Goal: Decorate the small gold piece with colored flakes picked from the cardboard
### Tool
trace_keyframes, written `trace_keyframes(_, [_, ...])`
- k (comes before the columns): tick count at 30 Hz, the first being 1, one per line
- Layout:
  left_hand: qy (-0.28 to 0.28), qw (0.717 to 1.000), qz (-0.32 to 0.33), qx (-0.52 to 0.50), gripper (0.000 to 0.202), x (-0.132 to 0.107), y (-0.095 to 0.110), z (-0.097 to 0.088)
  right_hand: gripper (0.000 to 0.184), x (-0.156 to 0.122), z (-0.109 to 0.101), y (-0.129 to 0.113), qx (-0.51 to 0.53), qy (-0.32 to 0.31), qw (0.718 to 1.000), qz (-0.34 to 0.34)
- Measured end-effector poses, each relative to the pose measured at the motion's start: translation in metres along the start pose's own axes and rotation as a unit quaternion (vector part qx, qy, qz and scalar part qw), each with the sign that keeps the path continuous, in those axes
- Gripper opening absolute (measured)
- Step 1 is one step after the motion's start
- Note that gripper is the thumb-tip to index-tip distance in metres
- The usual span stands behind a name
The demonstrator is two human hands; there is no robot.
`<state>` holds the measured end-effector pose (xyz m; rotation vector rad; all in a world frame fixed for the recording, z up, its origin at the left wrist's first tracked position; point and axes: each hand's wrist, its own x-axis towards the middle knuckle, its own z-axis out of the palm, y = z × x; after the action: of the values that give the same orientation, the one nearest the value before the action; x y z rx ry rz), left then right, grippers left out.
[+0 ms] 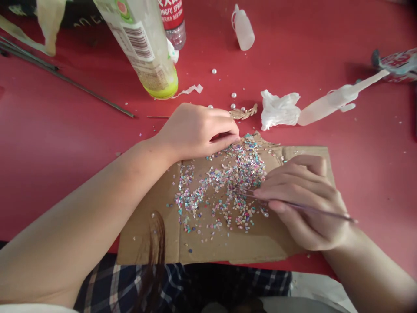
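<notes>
My right hand [306, 202] grips slim purplish tweezers [312, 208], their tips down in a spread of small multicoloured shell-like chips [224, 182]. These chips lie scattered over a flat piece of brown cardboard [150, 234]. At the cardboard's far edge rests my left hand [202, 130], fingers curled and the thumb and finger tips close together beside the chips. Whatever may be between them is hidden. Just beyond that hand is a gold leaf-shaped ornament [243, 114], and a thin rod [158, 116] shows on the hand's other side.
Several pearl beads [233, 94] dot the red table [293, 52]. Beyond the cardboard are a crumpled white tissue [280, 109], a squeeze bottle with a long nozzle [335, 102], a smaller squeeze bottle [243, 29], a tall drink bottle [143, 52] and a red-labelled water bottle [174, 21].
</notes>
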<state>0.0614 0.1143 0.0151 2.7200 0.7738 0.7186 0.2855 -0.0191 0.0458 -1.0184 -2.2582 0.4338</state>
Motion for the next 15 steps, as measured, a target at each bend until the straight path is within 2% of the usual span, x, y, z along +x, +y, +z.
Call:
trace_keyframes(4, [0.004, 1.0, 0.0, 0.002, 0.033, 0.0, 0.0, 0.0, 0.016, -0.001, -0.005, -0.001, 0.004, -0.016, 0.999, -0.048])
trace_keyframes(8, [0.012, 1.0, 0.005, 0.005, 0.029, 0.0, 0.0, 0.0, 0.017, 0.0, -0.012, 0.001, -0.041, 0.036, 0.998, -0.008])
trace_keyframes(15, [0.013, 1.0, 0.007, 0.007, 0.03, 0.0, -0.001, 0.001, 0.014, -0.001, 0.0, 0.006, -0.087, 0.04, 0.994, -0.047])
